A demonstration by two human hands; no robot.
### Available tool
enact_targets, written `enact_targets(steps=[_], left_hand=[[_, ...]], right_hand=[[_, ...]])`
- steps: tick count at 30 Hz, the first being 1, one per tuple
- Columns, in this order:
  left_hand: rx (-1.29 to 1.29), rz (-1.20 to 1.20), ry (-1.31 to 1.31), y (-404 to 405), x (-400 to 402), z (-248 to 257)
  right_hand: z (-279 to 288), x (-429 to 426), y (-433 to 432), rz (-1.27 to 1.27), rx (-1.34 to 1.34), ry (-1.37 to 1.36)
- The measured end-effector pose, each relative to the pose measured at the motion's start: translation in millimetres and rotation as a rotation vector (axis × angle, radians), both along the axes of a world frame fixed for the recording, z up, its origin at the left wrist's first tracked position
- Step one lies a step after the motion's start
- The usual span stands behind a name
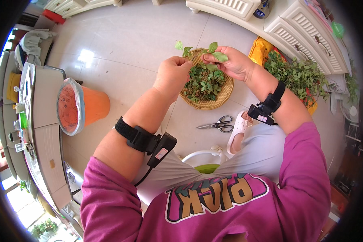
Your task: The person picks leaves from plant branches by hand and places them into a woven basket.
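Observation:
Over a round woven bamboo tray (207,104) on the floor, both hands are raised close together. Between them is a leafy green sprig (219,56). My left hand (174,71) pinches its stem with thumb and forefinger; leaves show just beyond the fingertips. My right hand (230,63) grips the sprig near its broader leaves, thumb against forefinger. Beneath the hands, a heap of green leaves and small brownish clusters (204,83) lies in the tray. Black-handled scissors (219,124) lie on the floor below the tray, their blades pointing left.
An orange waste bin (95,101) with a plastic liner stands at left beside a light cabinet (50,99). Leafy cut branches (299,74) and a yellow bag (259,50) lie at right against white drawers (308,39). A pink clog (236,133) is near the scissors.

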State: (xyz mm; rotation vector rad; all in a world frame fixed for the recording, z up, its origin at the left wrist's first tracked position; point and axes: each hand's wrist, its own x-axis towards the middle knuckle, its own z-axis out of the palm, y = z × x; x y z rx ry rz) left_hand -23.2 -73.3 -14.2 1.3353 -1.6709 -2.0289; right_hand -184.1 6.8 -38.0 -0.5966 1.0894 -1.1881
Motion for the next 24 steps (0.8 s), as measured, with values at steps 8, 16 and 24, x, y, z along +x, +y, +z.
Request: enact_targets(steps=[8,16,24], left_hand=[[-0.199,-0.068,-0.121,0.7,1.6,-1.9],[-0.352,-0.188,-0.242,4.7,0.0,-1.2],[-0.428,-0.142,-0.181,2.1,-0.2,-7.2]], right_hand=[[-11.9,-22.5,-3.6,-0.14,0.102,0.13],[7.7,6.7,-6.7,0.121,0.004,0.401],[-5.4,12.0,-10.2,0.004,0.078,0.284]])
